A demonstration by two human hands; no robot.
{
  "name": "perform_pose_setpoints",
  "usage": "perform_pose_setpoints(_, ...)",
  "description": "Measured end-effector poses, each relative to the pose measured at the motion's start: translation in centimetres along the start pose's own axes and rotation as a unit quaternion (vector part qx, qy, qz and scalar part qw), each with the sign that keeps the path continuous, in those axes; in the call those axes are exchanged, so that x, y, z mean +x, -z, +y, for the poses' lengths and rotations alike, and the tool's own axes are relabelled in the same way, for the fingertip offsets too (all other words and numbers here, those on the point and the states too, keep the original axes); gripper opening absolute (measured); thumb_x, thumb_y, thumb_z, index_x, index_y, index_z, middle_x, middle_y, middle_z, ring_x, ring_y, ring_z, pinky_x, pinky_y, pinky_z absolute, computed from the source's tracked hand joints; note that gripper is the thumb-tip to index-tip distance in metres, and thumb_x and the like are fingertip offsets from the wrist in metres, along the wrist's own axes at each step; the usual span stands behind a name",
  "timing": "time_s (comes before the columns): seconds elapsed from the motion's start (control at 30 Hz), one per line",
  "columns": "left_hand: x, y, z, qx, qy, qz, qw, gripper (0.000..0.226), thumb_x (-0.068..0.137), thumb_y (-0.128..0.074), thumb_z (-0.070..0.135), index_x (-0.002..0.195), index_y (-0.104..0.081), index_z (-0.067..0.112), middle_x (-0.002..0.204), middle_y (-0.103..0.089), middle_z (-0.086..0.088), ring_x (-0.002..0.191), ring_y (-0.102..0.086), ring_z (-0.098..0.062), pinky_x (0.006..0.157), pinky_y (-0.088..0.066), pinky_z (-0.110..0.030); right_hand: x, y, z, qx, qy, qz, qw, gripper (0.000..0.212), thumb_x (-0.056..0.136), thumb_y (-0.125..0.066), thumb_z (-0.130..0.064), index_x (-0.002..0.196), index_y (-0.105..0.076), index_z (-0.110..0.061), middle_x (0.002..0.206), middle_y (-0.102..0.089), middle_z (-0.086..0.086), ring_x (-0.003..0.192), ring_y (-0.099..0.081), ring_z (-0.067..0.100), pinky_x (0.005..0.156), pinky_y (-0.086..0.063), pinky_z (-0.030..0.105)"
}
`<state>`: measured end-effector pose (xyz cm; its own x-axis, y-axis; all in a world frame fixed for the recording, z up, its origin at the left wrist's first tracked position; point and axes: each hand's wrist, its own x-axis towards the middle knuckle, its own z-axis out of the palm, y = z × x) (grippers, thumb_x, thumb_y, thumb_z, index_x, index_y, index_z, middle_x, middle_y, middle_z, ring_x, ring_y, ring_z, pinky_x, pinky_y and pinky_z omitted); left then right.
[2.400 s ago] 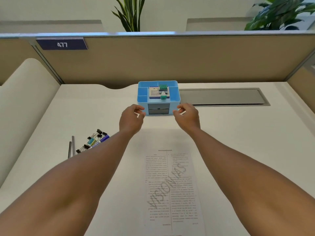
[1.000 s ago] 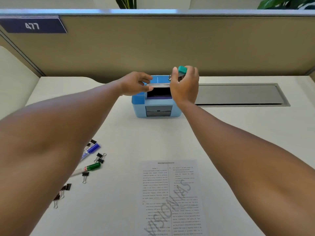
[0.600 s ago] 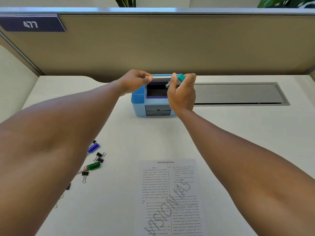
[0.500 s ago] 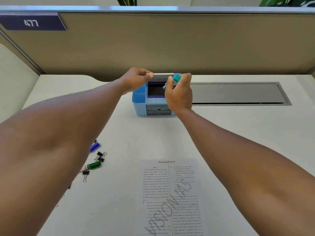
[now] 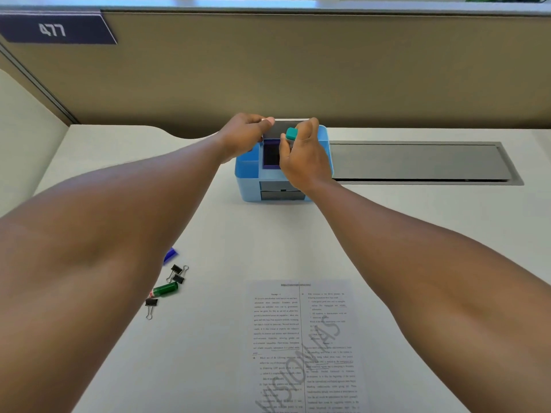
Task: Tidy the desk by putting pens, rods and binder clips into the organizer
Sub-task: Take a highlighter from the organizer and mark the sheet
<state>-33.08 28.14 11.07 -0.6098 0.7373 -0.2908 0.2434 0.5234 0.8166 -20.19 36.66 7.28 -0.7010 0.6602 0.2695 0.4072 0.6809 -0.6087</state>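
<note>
While the left hand (image 5: 243, 135) pinches a grey card (image 5: 278, 130) over the blue organizer (image 5: 249, 177) and the right hand (image 5: 304, 162) grips a teal-capped item (image 5: 291, 134), both should lift clear gently, freeing compartments for pens (image 5: 165, 290) and binder clips (image 5: 178, 273) lying near left.

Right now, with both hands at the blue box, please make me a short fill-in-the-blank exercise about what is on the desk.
1. The organizer is coloured ____.
2. The right hand holds a small item with a ____ cap.
3. The green marker lies to the ____ of the printed sheet.
4. The sign on the partition reads ____.

Missing words: blue; teal; left; 477
</note>
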Motion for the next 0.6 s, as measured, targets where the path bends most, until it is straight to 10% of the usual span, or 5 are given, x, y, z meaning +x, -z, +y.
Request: perform_pose_setpoints(0.6,-0.1,-0.2,-0.2,-0.011,-0.002,0.005,1.000,0.039,0.100,-0.046,0.048,0.109,-0.066,0.016,0.113,-0.067,-0.016,0.099,-0.056,-0.020,0.092,-0.051,-0.043,1.1,0.5,-0.2,-0.004,-0.043,-0.035,0.998,0.033,0.097,-0.048,-0.032,0.113,-0.041,-0.004,0.116,-0.037,0.011,0.084,-0.055,0.025,0.065,-0.050,0.036)
